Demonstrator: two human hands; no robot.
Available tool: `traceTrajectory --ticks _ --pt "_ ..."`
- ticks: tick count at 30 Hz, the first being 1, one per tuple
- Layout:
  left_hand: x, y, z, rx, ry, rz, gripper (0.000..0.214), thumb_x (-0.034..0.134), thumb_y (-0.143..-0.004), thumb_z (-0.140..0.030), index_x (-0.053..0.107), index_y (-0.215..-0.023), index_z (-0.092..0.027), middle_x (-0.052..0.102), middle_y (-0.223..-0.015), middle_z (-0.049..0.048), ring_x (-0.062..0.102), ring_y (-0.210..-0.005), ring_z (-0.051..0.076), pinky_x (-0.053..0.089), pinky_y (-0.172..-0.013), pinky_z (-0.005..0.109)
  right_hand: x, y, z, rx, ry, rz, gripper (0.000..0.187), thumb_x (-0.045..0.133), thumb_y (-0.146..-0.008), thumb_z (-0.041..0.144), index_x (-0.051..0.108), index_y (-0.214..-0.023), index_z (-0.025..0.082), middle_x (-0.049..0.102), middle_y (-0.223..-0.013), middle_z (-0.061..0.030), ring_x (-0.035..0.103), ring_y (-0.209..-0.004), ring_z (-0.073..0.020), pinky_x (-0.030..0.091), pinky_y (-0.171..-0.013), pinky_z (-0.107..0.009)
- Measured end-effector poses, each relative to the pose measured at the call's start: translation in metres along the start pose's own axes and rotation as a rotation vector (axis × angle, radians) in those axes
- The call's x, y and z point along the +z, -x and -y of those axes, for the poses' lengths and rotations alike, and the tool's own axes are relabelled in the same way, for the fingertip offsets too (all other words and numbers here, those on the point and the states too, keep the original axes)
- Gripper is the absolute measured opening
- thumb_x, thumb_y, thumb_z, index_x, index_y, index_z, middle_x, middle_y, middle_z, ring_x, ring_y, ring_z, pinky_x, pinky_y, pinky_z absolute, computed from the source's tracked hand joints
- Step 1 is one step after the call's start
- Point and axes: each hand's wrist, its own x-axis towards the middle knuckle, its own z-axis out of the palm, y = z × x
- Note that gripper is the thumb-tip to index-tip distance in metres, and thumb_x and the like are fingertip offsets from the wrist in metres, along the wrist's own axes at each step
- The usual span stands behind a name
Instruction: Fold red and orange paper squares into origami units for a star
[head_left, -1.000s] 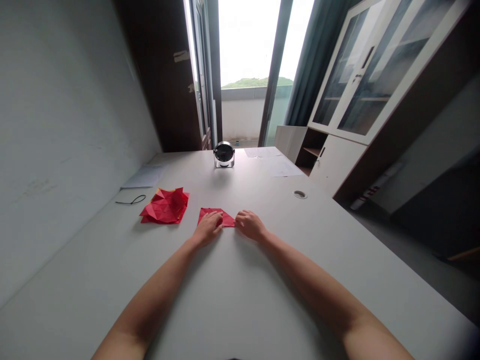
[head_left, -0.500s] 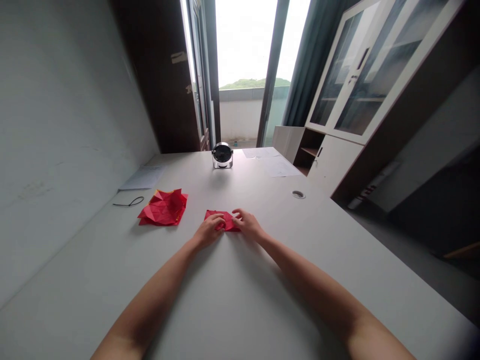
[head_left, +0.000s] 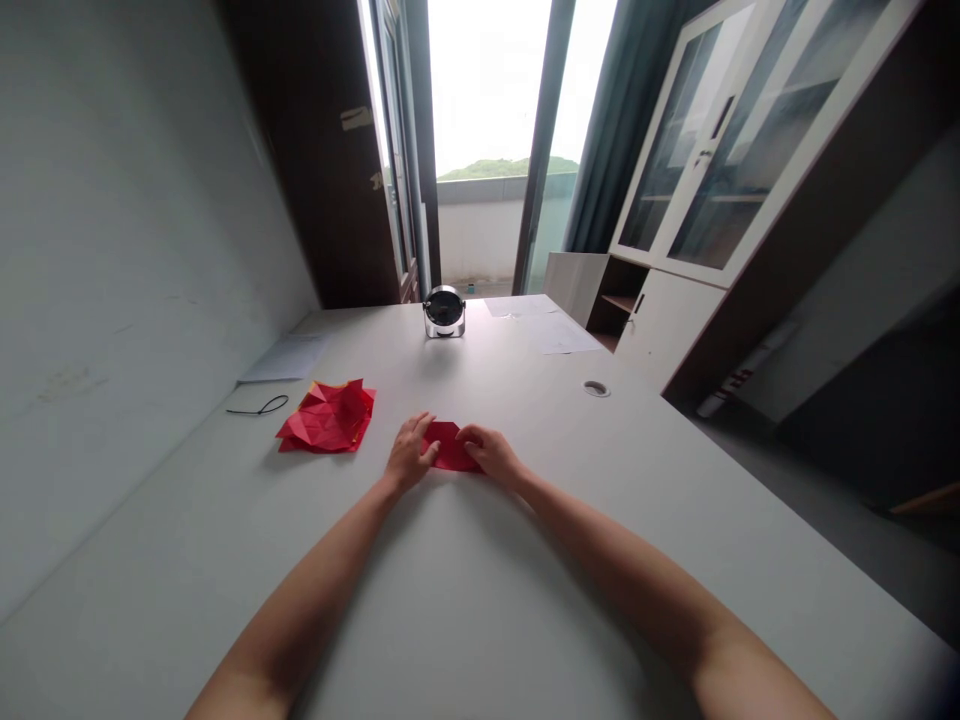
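Between my hands, low over the table, is a folded piece of red paper (head_left: pixel 448 446), its upper right corner cut off at a slant. My left hand (head_left: pixel 409 452) holds the paper's left end, with the thumb on its face and the fingers stretched along the outer side. At the other end, my right hand (head_left: pixel 491 455) grips the paper with curled fingers; part of that end is hidden under them. Off to the left lies a larger crumpled red paper piece (head_left: pixel 328 418) with yellow edging, touched by neither hand.
The white table (head_left: pixel 465 600) meets a wall at its left. A black cable tie (head_left: pixel 259 406) and a paper sheet (head_left: pixel 285 358) lie along that side. At the back stand a round black device (head_left: pixel 444 310) on a metal bracket and more sheets (head_left: pixel 566 335). A cable hole (head_left: pixel 596 389) is at right.
My left hand has shifted left and its fingers have straightened, uncovering more of the paper. The red paper now looks turned over, smoother, with a slanted corner. My right fingers have curled onto it.
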Motion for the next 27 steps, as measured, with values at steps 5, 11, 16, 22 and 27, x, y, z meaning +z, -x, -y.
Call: traceTrajectory --ticks 5,11,16,22,27 --pt "-0.003 -0.006 0.003 -0.215 0.293 -0.23 0.047 0.063 -0.085 -0.029 0.057 -0.131 -0.023 0.051 -0.137 0.0117 0.049 -0.127 0.028 0.037 -0.11 0.045 -0.002 -0.002 -0.006 0.072 -0.198 -0.056 0.021 0.052 -0.079 0.023 0.07 -0.09 0.018 0.067 -0.072 -0.0003 0.057 -0.062 -0.0133 0.043 -0.057 -0.023" --pt "0.0 -0.008 -0.002 -0.461 0.975 -0.149 0.064 0.07 -0.081 -0.035 0.046 -0.139 -0.023 0.065 -0.098 0.0055 0.065 -0.082 0.017 0.054 -0.079 0.032 -0.003 -0.004 -0.006 0.117 -0.379 -0.088 0.022 0.058 -0.077 0.031 0.07 -0.089 0.016 0.067 -0.073 -0.0022 0.058 -0.063 -0.0141 0.044 -0.057 -0.023" --pt "0.0 -0.008 -0.005 -0.538 1.097 -0.212 0.066 0.076 -0.075 -0.03 0.045 -0.134 -0.023 0.064 -0.092 0.0025 0.063 -0.071 0.012 0.052 -0.07 0.025 -0.003 -0.004 -0.006 0.128 -0.405 -0.1 0.024 0.06 -0.076 0.032 0.07 -0.091 0.016 0.067 -0.073 -0.0023 0.058 -0.063 -0.0137 0.044 -0.057 -0.023" --pt "0.009 -0.008 -0.002 -0.558 1.008 -0.137 0.045 0.071 -0.08 -0.044 0.056 -0.112 -0.016 0.067 -0.1 0.0091 0.066 -0.081 0.017 0.053 -0.072 0.028 0.0 -0.003 -0.008 0.075 -0.301 -0.134 0.025 0.057 -0.08 0.033 0.07 -0.092 0.016 0.065 -0.071 -0.0013 0.056 -0.061 -0.0132 0.043 -0.057 -0.023" --pt "0.012 -0.007 -0.007 -0.542 0.925 -0.016 0.062 0.074 -0.078 -0.046 0.054 -0.128 -0.015 0.065 -0.121 0.0152 0.067 -0.097 0.023 0.053 -0.082 0.032 -0.003 -0.002 -0.004 0.017 -0.212 -0.164 0.023 0.054 -0.083 0.031 0.068 -0.096 0.017 0.065 -0.073 -0.0014 0.055 -0.062 -0.014 0.044 -0.059 -0.024"
